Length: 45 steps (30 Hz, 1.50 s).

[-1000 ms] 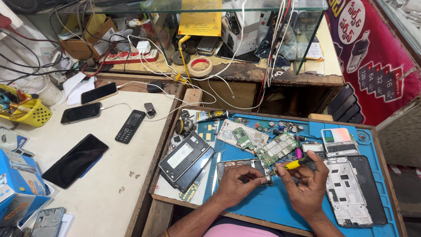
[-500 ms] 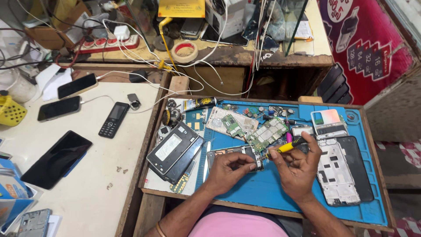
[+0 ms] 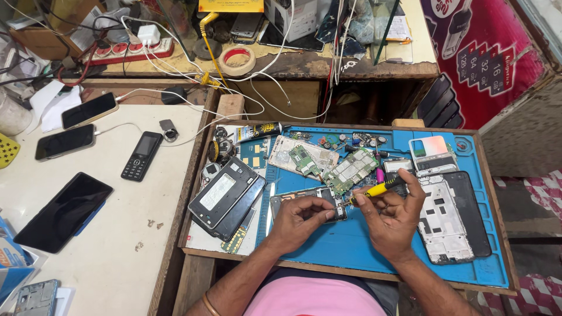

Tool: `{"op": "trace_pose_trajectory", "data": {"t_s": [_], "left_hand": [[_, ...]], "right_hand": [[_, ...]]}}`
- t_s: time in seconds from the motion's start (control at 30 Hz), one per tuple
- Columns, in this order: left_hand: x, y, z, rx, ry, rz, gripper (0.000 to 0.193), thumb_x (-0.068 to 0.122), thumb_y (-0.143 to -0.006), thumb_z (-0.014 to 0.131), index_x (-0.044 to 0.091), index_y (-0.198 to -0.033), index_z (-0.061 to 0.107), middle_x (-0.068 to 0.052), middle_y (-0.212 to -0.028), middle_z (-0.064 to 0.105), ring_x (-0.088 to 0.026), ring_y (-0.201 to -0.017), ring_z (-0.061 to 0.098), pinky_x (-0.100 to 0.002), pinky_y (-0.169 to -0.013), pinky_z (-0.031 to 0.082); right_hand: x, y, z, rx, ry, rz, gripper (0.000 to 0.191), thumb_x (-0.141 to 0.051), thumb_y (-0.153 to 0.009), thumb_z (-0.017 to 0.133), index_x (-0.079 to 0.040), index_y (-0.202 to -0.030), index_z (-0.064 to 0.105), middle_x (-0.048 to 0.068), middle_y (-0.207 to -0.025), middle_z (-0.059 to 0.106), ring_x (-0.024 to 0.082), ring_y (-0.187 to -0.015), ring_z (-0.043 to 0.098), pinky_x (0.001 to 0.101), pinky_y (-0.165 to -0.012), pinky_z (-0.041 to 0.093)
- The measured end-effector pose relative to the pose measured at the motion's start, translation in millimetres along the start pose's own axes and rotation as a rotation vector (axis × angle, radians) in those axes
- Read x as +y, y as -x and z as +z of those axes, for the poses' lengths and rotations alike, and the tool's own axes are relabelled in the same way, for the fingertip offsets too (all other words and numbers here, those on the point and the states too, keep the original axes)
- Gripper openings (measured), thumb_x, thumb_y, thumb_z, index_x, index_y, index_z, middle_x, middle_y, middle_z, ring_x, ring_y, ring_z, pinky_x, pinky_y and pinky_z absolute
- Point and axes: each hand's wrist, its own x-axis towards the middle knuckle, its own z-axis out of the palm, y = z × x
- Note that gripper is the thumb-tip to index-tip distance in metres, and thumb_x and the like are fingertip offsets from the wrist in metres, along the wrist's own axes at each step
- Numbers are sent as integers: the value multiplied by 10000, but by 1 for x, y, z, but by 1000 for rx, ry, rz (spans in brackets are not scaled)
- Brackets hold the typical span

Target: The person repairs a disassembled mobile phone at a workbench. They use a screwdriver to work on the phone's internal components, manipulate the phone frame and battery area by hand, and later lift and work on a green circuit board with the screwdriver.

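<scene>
Two hands work over the blue rubber repair mat (image 3: 351,240) in the lower centre of the frame. The right hand (image 3: 393,219) pinches one small screwdriver with a yellow and black handle (image 3: 379,188) between thumb and first fingers. The long axis of the screwdriver runs from the upper right down to the lower left, and its thin tip points left toward the opened phone frame with a dark camera part (image 3: 310,198). The left hand (image 3: 300,219) has its fingers curled and pressed on this frame, holding it flat on the mat.

Above the hands lie two green circuit boards (image 3: 351,169) and one pale metal plate (image 3: 293,153). At the right of the mat there is one white inner phone frame (image 3: 440,225). At the left of the mat, one grey phone back with a white label (image 3: 225,194) lies tilted.

On the white table (image 3: 117,246) in the left part of the frame I count three black smartphones (image 3: 63,212) and one black keypad phone (image 3: 141,155).
</scene>
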Motion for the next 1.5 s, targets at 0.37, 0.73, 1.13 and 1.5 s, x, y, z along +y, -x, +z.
{"op": "trace_pose_trajectory", "data": {"t_s": [0.37,0.73,1.13,1.5], "left_hand": [[1,0,-1,-12,15,5,119,84,-967,724,7,-1055,747,-51,-964,765,-84,-864,714,-239,-760,598],[0,0,-3,-15,-2,27,111,70,-967,721,4,-1053,746,-56,-967,767,-84,-873,718,-242,-771,603],[-2,-1,-4,75,-63,24,97,57,-920,768,3,-1001,770,-65,-931,781,-96,-852,732,-243,-760,609],[-3,-2,-3,88,-116,29,99,50,-895,773,11,-986,777,-65,-923,791,-102,-843,753,-246,-754,621]], "right_hand": [[1,1,0,-51,73,-171,749,80,-974,643,-116,-1521,170,220,-1085,724,247,-1008,757,324,-897,645],[0,4,5,-55,98,-221,731,83,-970,643,-109,-1499,176,225,-1070,724,251,-1009,761,336,-911,646],[2,1,5,-42,53,-193,722,72,-983,639,-116,-1504,176,208,-1082,733,244,-1029,758,311,-897,647],[6,3,7,-94,140,-249,724,67,-973,655,-115,-1485,176,200,-1064,733,242,-1010,762,344,-923,632]]}}
